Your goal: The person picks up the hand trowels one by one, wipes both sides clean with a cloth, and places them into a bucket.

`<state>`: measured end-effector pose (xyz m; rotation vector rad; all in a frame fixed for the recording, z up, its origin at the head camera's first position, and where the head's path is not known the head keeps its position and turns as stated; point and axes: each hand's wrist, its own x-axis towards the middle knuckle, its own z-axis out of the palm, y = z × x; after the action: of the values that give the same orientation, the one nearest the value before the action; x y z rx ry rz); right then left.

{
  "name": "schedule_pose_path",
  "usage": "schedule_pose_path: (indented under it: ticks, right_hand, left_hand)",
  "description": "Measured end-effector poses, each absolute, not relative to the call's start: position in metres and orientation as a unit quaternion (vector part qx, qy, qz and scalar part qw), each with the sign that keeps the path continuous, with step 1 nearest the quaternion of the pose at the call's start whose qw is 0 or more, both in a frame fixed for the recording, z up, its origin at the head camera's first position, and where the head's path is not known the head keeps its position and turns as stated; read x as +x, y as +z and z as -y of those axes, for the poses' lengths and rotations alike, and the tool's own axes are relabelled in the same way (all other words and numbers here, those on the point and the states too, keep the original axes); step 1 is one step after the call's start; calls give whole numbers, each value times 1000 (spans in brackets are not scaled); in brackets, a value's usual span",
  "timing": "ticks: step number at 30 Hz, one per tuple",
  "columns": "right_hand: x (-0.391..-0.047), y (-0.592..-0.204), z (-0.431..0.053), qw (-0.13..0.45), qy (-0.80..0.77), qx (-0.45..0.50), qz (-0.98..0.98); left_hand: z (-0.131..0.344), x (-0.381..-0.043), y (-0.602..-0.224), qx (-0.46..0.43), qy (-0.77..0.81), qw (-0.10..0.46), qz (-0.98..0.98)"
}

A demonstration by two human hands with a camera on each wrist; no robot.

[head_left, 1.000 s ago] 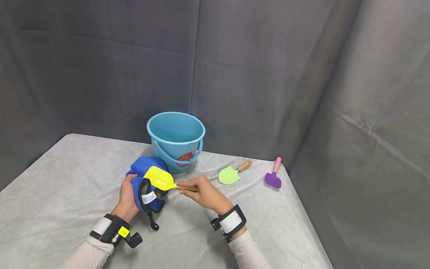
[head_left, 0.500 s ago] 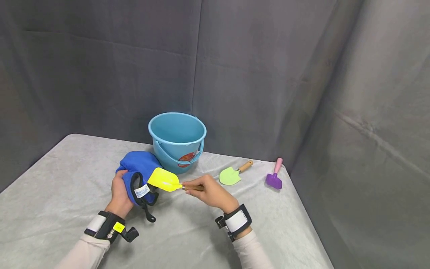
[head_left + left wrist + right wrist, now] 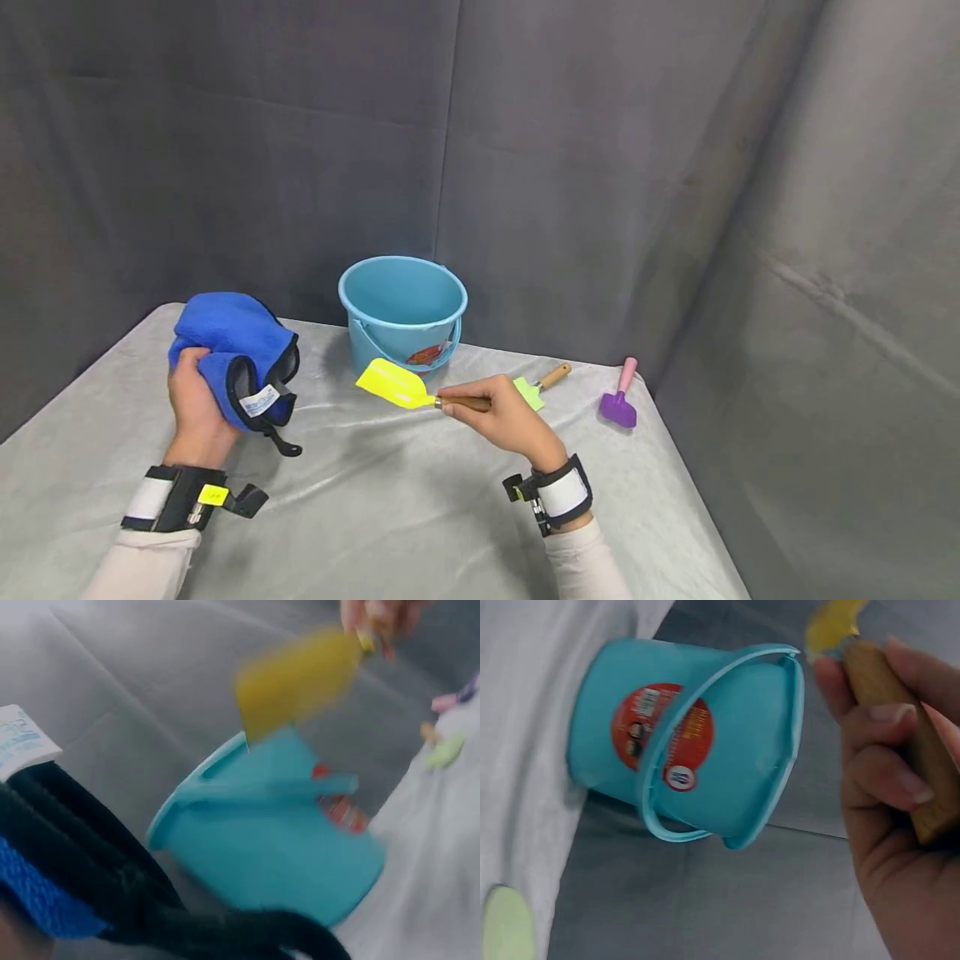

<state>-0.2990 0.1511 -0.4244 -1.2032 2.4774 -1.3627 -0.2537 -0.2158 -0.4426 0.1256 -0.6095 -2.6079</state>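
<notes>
In the head view my left hand point(image 3: 201, 408) grips a bunched blue cloth point(image 3: 236, 333) with black edging, a white label and a dangling black loop, at the left of the table. My right hand point(image 3: 513, 417) holds a small yellow shovel point(image 3: 395, 383) by its wooden handle point(image 3: 900, 727), fingers and thumb wrapped round it in the right wrist view. The shovel's blade points left and overlaps the lower front of a light blue bucket point(image 3: 360, 337). That bucket stands upright at the back, its handle hanging down in front of a red sticker point(image 3: 667, 735).
A light green shovel point(image 3: 529, 393) with a wooden handle lies right of the bucket, partly hidden behind my right hand. Further right, near the table's edge, lies a purple shovel point(image 3: 618, 410) with a pink handle. Grey curtains point(image 3: 570, 167) hang behind and beside the cloth-covered table point(image 3: 360, 517).
My left hand has carried the blue cloth left and up, away from the bucket and the yellow shovel. My right hand has moved a little right and up with the shovel.
</notes>
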Motion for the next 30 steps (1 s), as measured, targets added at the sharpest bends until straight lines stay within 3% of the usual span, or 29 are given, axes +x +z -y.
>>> schedule_pose_path:
  ticks: [5,9,18,30]
  right_hand:
    - [-317,-404,-144,-69,-452,-416,-786]
    - [-338,-383,-134,-139,-399,-401,-813]
    - [-389,-352,-99,-145,-306,-337,-878]
    - [-427,-373,-76,-5,-155,-271,-950]
  left_hand:
    - [236,-258,-457,88,-779,384,488]
    - [247,-255,-473,39,-566,428,703]
    - [241,-252,-502,-172,-294,298,892]
    - [223,-250,-528,-180,-271,102,940]
